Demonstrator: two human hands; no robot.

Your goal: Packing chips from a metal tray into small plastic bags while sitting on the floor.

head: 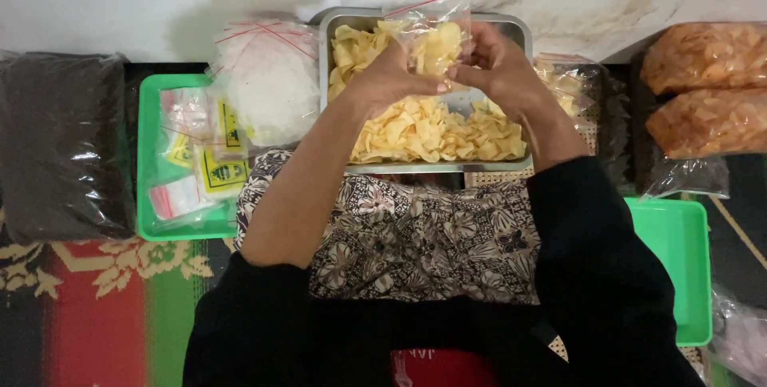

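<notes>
Both hands are raised over a metal tray (339, 23) filled with pale yellow chips (423, 131). Between them is a small clear zip bag (435, 35) with a red seal strip, partly filled with chips. My left hand (391, 75) grips the bag's left side, thumb across its bottom. My right hand (495, 63) pinches its right side. The bag hangs above the tray's far half.
A green tray (148, 155) at left holds yellow labels and small bags, with a pile of empty zip bags (268, 87) behind it. A dark bag (60, 143) lies far left. Orange chip bags (707, 91) sit at right, above another green tray (679, 259).
</notes>
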